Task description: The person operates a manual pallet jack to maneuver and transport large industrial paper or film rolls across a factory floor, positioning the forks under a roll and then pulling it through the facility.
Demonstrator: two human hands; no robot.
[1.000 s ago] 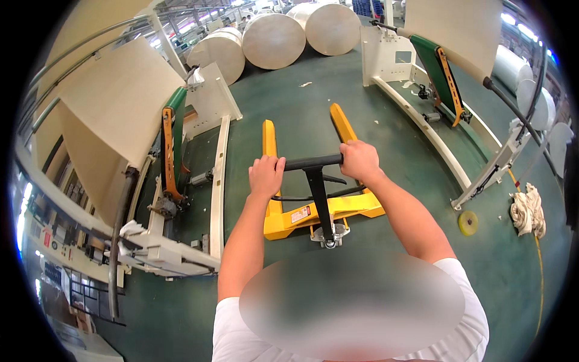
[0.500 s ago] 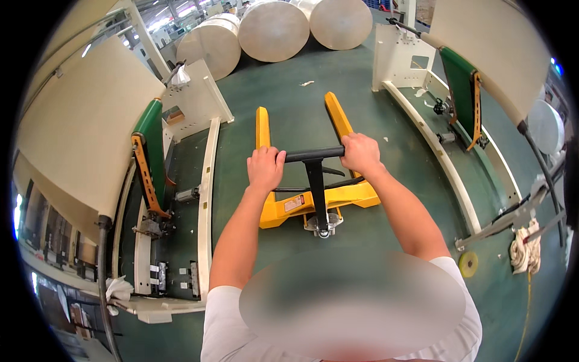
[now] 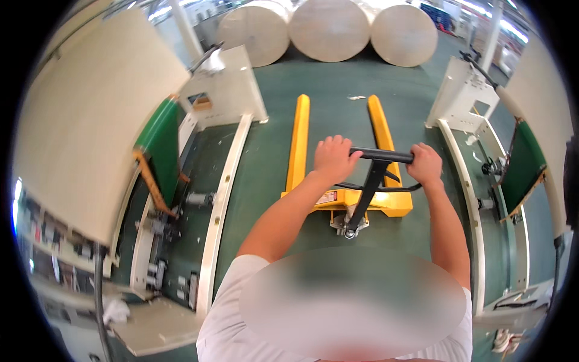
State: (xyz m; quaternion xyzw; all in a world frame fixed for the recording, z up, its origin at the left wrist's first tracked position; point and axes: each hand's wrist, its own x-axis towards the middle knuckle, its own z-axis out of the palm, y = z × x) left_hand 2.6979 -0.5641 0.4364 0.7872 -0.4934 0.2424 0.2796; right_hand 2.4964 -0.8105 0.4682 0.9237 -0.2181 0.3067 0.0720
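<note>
Both my hands grip the black crossbar handle of a yellow pallet jack. At the bar's left end my left hand is closed, its thumb lying along the bar. My right hand wraps round the right end. The handle's black shaft slants down to the small wheel base close to me. Two yellow forks point away from me, low over the green floor, with nothing lying on them.
Cream machine frames with large paper rolls flank me: the left rail and the right rail. Green padded arms hang from them. Big paper rolls stand across the far end. A white scrap lies on the floor.
My view has turned left, so the surroundings sit further right in it. The handle has swung to the right of the jack's base. Both hands keep their grip.
</note>
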